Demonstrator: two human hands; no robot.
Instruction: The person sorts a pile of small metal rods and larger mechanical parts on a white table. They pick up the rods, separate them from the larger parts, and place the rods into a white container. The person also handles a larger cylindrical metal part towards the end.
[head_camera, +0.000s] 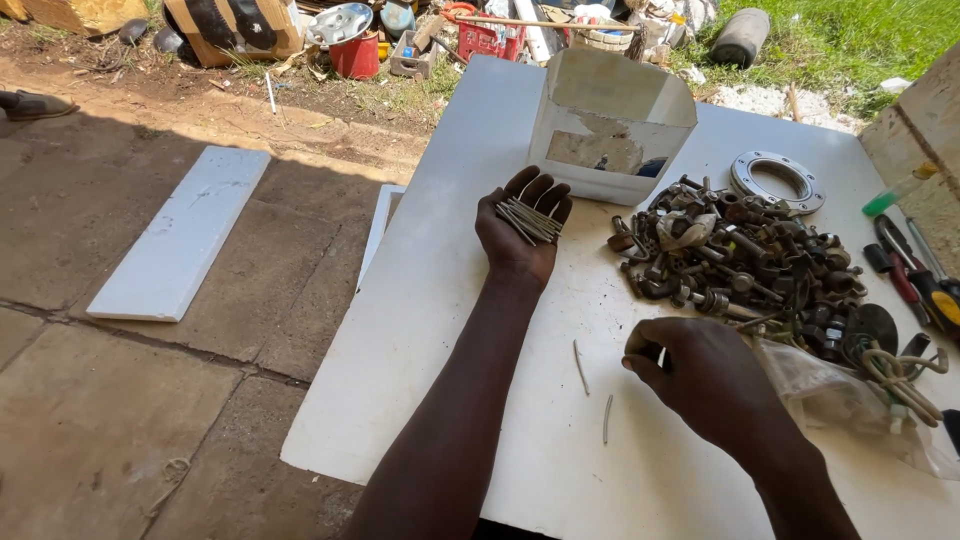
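Left hand (520, 228) was palm up over the white tabletop (450, 330), fingers curled around a bundle of nails (530, 220) lying across the palm. Right hand (695, 375) was lower, back of the hand to the camera, fingers pinched together at the thumb side; something small may have sat between the fingertips, cannot tell what. 2 loose nails lay on the tabletop between the forearms: 1 (580, 366) nearer the left arm, 1 (606, 419) just below it, both apart from the hands.

Right of the left hand and just above the right hand sat a heap of rusty bolts and fittings (745, 265), spread on the tabletop. A clear plastic bag (830, 395) lay against the right wrist, at the heap's lower edge. A coiled cord (900, 372) lay at the heap's right side. A metal flange ring (777, 180) lay flat above the heap. Pliers with red and yellow grips (915, 280) lay near the right edge. A cut-open white plastic container (610, 125) stood upright just beyond the left hand's fingertips.

Off the tabletop, a white board (180, 232) lay on the paved floor to the left. A red bucket (355, 55) stood among clutter at the top.
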